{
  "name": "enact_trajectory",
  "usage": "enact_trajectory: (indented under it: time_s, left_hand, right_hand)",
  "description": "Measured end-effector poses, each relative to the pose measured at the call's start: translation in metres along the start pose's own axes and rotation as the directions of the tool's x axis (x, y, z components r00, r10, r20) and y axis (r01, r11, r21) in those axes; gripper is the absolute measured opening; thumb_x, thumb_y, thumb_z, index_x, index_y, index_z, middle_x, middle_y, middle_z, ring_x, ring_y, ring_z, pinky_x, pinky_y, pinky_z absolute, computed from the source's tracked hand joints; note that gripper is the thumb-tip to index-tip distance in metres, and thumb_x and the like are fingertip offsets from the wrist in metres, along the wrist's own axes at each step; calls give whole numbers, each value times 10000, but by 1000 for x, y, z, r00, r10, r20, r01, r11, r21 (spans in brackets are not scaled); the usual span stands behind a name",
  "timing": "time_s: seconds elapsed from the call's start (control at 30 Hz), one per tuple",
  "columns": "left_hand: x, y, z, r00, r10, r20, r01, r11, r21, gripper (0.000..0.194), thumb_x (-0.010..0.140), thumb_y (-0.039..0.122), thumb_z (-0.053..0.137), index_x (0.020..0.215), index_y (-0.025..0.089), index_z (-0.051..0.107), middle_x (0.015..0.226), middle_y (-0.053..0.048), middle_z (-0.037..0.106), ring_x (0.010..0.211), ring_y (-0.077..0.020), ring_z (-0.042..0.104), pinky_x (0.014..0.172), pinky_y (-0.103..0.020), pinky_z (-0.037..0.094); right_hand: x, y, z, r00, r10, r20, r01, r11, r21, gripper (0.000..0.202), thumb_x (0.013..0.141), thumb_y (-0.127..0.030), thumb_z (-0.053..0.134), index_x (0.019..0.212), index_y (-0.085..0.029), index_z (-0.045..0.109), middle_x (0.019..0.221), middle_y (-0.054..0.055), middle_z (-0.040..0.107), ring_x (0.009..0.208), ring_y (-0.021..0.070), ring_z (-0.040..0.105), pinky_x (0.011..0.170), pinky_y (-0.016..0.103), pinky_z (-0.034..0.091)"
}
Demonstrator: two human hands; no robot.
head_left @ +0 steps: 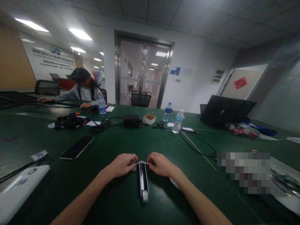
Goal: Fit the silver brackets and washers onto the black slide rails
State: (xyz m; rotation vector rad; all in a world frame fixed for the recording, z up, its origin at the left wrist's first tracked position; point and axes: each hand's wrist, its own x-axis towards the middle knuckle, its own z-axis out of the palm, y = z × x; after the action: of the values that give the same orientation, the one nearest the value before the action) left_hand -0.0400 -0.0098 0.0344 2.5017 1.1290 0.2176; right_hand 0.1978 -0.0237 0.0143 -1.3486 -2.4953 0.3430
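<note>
A narrow silver and black device (143, 181) lies lengthwise on the green table (112, 200), its pale end toward me. My left hand (123, 164) is at the left of its far end, fingers bent and pressed together around a small part there. On the opposite side my right hand (161, 164) has its fingers curled at the far end's right edge. What exactly each set of fingertips pinches is too small to make out.
A phone (77, 147) and a white device (23, 190) lie at left. Farther back are a black box (132, 121), a small open box (149, 119), bottles (178, 122), cables and a monitor (226, 109). A person (84, 87) sits across at the left.
</note>
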Motion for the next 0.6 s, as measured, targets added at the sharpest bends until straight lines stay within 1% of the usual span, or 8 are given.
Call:
enact_trajectory:
  time_s: [0.23,0.4,0.6]
  left_hand:
    - [-1,0,0,1000,-4,18,4,1000,-30,219,917,275,447,1076,206,581,987,-27,647,866,-167,609,739,-268,471]
    - [-2,1,-1,999,-21,24,22,999,-27,217,915,273,457,1081,212,583,975,-29,642,828,-163,608,702,-259,471]
    - [-3,4,-2,999,-25,24,26,999,-23,218,907,268,456,1075,219,585,969,-20,647,835,-170,610,715,-266,470]
  right_hand:
    - [-1,-2,-2,1000,0,15,0,1000,3,126,864,-201,520,921,-163,625,882,45,607,810,159,550,701,267,412]
    - [0,-4,-5,999,15,28,-15,1000,22,110,855,-193,532,906,-160,624,883,47,607,803,155,551,693,261,422]
    - [0,-2,-4,999,42,33,-44,998,37,104,839,-211,566,914,-169,626,890,39,600,803,152,553,687,257,428]
